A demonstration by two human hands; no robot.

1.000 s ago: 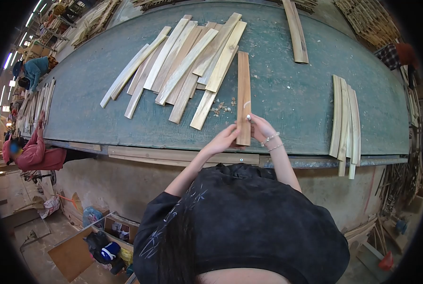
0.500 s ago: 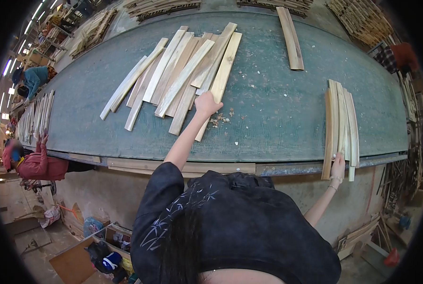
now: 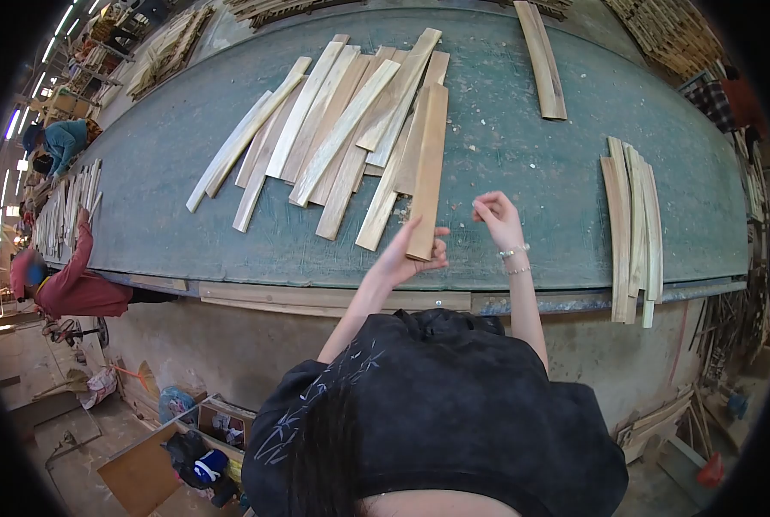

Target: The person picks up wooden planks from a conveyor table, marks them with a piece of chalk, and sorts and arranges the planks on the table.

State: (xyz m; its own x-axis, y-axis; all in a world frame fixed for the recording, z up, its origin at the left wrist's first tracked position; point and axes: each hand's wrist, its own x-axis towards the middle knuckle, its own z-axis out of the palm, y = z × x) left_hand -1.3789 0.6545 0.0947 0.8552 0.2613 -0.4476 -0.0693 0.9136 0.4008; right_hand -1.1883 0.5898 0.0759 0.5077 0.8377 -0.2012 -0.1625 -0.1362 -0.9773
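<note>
My left hand (image 3: 411, 252) grips the near end of a brown wooden slat (image 3: 430, 177), thumb on one side and fingers beneath. The slat's far end reaches over the right edge of a loose pile of wooden slats (image 3: 333, 129) on the green table (image 3: 256, 254). To the right of the held slat, my right hand (image 3: 499, 217) hangs over the table with its fingers curled in and nothing visible in them. A smaller stack of slats (image 3: 636, 224) lies farther right, its near ends jutting past the table edge.
A single slat (image 3: 541, 65) lies at the far right of the table. Wood chips (image 3: 454, 207) are scattered about. Two co-workers, one in a red top (image 3: 66, 280) and one in a blue top (image 3: 62, 145), stand by slats at the left end. Another person's plaid sleeve (image 3: 711, 102) shows at right.
My right hand has left the right stack and moved left to the middle. My left hand has come nearer me, now holding a brown slat by its near end.
</note>
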